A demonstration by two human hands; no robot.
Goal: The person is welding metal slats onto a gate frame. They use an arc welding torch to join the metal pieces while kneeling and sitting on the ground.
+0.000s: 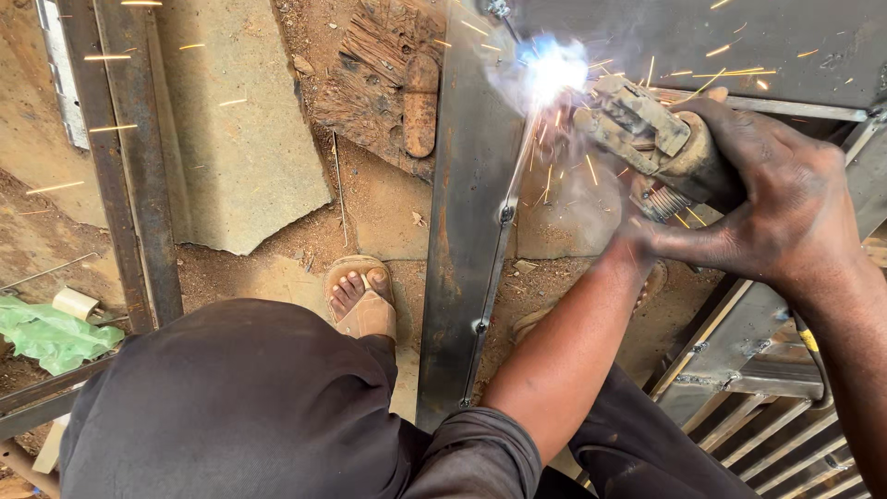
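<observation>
Head view is showing you welding a steel strip that is standing on edge over the dirt floor. Your right hand is clenching the electrode holder, its grip wrapping the handle fully. Your left hand is reaching in under the holder; most of it is lying behind the holder and the right hand, so you cannot tell whether its grip is closed or merely bracing.

The arc is burning at the strip's top end, beside a large steel frame, and sparks are flying outward in every direction. Judged from this, the step in hand is laying a weld at that joint. The next move is likely calling for a steady holder angle and a slow, even feed along the seam.

Glare and smoke are washing out the rod tip and the joint itself, so weld quality is not readable. The frame is running off the right edge. Your sandalled foot is resting beside the strip; the other foot is mostly hidden behind your left forearm. A green bag is lying at the left edge.
</observation>
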